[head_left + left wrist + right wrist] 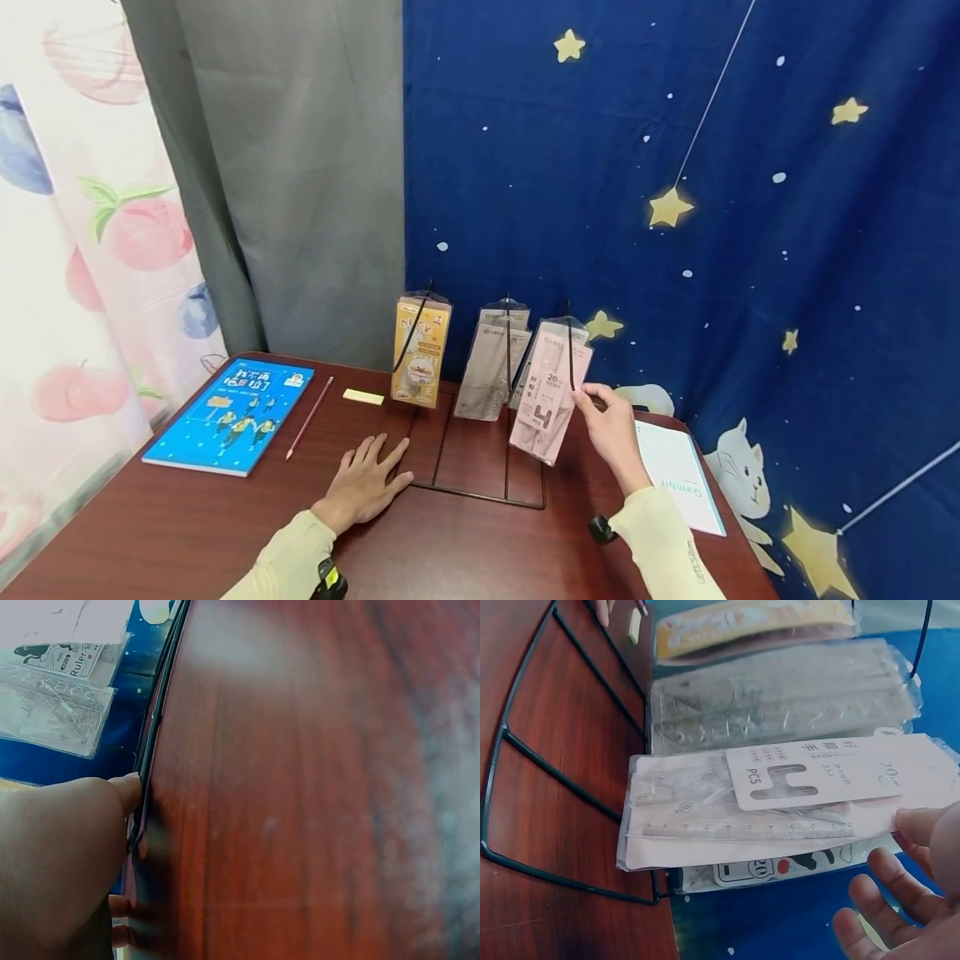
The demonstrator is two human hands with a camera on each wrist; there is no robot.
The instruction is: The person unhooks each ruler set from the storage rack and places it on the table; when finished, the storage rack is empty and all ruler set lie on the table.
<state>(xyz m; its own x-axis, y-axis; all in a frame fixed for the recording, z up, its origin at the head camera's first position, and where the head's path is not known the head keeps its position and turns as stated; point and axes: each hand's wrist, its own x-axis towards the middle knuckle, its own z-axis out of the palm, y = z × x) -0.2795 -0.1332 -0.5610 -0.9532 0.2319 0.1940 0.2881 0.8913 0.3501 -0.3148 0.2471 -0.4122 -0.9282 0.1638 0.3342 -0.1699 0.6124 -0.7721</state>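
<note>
My right hand (611, 427) pinches the right edge of a pink ruler-set pack (546, 385) between thumb and forefinger. The right wrist view shows clear rulers inside this pack (671, 799), with the other fingers loosely bent beside it. It hangs tilted on the right hook of a black wire display rack (480, 495), in front of another ruler pack (810, 862). Palm down, my left hand (363, 485) rests on the table with fingers spread. Its thumb touches or lies right beside the rack's base wire (150, 739) at the front left corner.
Grey ruler packs (491, 371) hang on the middle hook, a yellow duck pack (422, 354) on the left one. Leftward lie a pale yellow strip (363, 397), a pencil (309, 418) and a blue book (228, 415). A white Gambit booklet (678, 475) lies right. Curtains stand behind.
</note>
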